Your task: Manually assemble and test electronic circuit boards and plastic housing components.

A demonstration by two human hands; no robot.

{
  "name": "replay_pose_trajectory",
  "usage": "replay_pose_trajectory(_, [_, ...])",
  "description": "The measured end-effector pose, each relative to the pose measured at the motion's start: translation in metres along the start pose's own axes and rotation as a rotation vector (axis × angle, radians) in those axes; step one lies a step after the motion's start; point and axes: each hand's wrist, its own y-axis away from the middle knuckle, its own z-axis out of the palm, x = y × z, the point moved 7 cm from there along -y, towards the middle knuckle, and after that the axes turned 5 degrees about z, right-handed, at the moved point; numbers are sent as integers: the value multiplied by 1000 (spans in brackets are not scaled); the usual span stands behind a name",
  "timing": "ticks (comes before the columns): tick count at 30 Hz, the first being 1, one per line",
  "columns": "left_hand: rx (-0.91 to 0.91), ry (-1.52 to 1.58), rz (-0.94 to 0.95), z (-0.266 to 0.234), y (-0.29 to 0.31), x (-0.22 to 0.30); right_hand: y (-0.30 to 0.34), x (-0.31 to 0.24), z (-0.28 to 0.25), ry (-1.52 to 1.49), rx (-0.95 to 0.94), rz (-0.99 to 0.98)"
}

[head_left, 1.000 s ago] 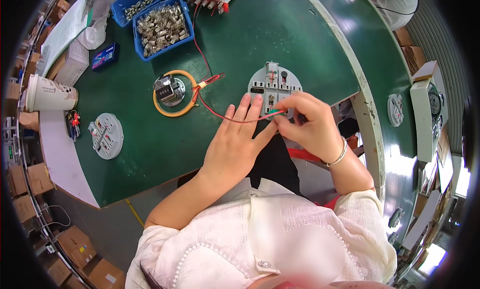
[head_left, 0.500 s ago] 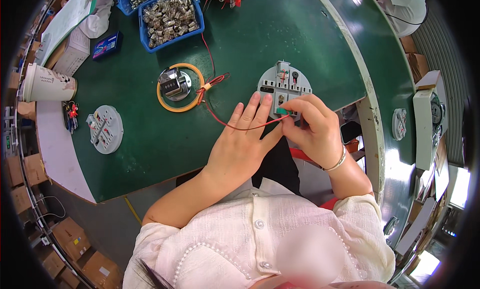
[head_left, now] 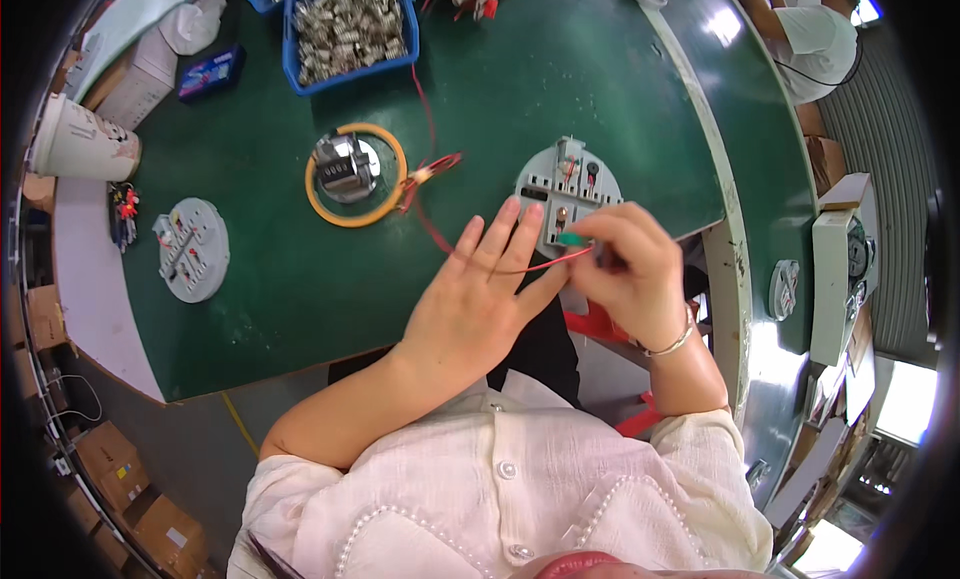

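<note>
A grey round plastic base [head_left: 540, 169] with small electrical parts on it lies near the table's front edge. My left hand [head_left: 465, 304] is spread flat, its fingertips at the base's lower left edge. My right hand [head_left: 635, 274] pinches a small green connector [head_left: 571, 240] over the lower part of the base, close to a small brass-coloured part; whether they touch, I cannot tell. A red wire [head_left: 433, 231] runs from the connector across my left fingers to a bundle beside an orange ring [head_left: 312, 194]. Within that ring stands a chrome tally counter [head_left: 342, 169].
Blue bins [head_left: 410, 54] of small metal-capped bulbs stand at the back. Another grey base [head_left: 193, 251] lies at left, near a paper cup [head_left: 88, 144] and a blue box [head_left: 210, 74]. A white-cased device [head_left: 842, 269] stands at right; a person [head_left: 815, 49] sits beyond.
The whole view has shifted slightly. My right hand, blurred now, has moved a little with the green connector. My left hand stays spread at the base.
</note>
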Motion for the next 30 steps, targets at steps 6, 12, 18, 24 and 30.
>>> replay_pose_trajectory(6, [-5, 30, -24, -4, -5, -3, 9, 13, -17, -49, 48, 94])
replay_pose_trajectory(12, [-34, 17, -27, -4, -8, -1, 11, 4, -8, 84, 46, -34])
replay_pose_trajectory(18, [-49, 24, -23, -4, -10, -2, 2, 14, -21, 28, 49, -22])
replay_pose_trajectory(24, [-26, 2, 7, -2, -8, -1, -15, 50, -32, -103, 110, 153])
replay_pose_trajectory(30, [-53, -17, 14, -2, -9, 3, -19, 44, -34, 8, 74, 27])
